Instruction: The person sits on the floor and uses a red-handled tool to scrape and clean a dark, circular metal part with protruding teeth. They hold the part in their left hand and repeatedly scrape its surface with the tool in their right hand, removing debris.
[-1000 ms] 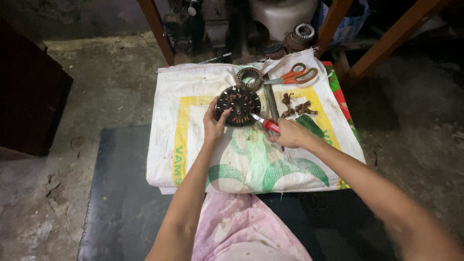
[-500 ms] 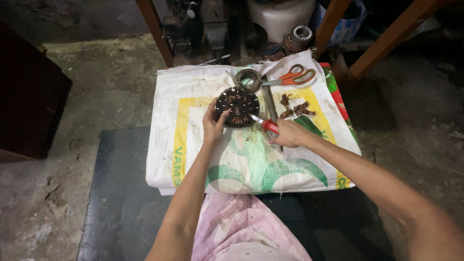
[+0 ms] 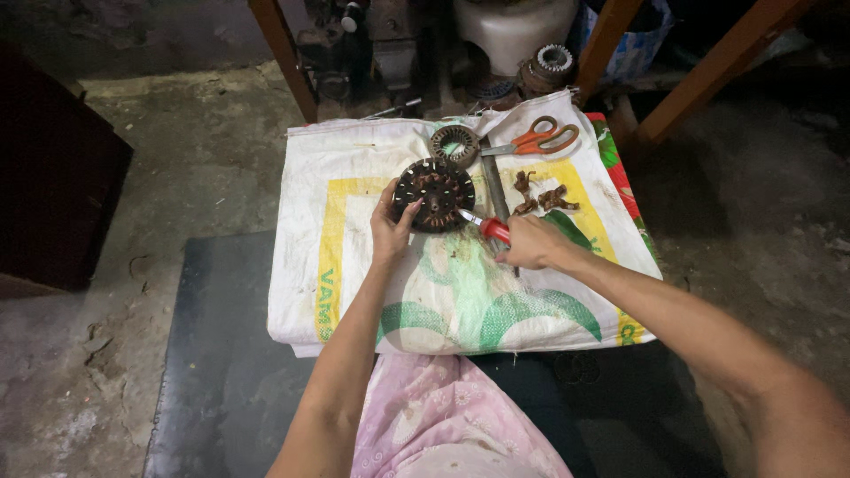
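Note:
A dark round motor stator [image 3: 434, 193] with copper windings lies on a white woven sack [image 3: 354, 265]. My left hand [image 3: 390, 230] grips its lower left rim. My right hand [image 3: 529, 242] holds a red-handled tool [image 3: 490, 227] whose metal tip points at the stator's right edge. A smaller ring-shaped stator core [image 3: 454, 145] lies just beyond, and a flat metal bar [image 3: 494, 181] runs between the stator and a pile of copper wire scraps [image 3: 540, 196].
Orange-handled scissors [image 3: 536, 140] lie at the sack's far edge. The sack covers a low dark platform [image 3: 221, 372]. Wooden legs [image 3: 282, 53], motor parts [image 3: 547, 64] and a white vessel [image 3: 509, 26] stand behind. Concrete floor surrounds everything. Pink patterned cloth [image 3: 452, 425] covers my lap.
Both hands stay on the stator and tool with almost no movement; the view shifted slightly.

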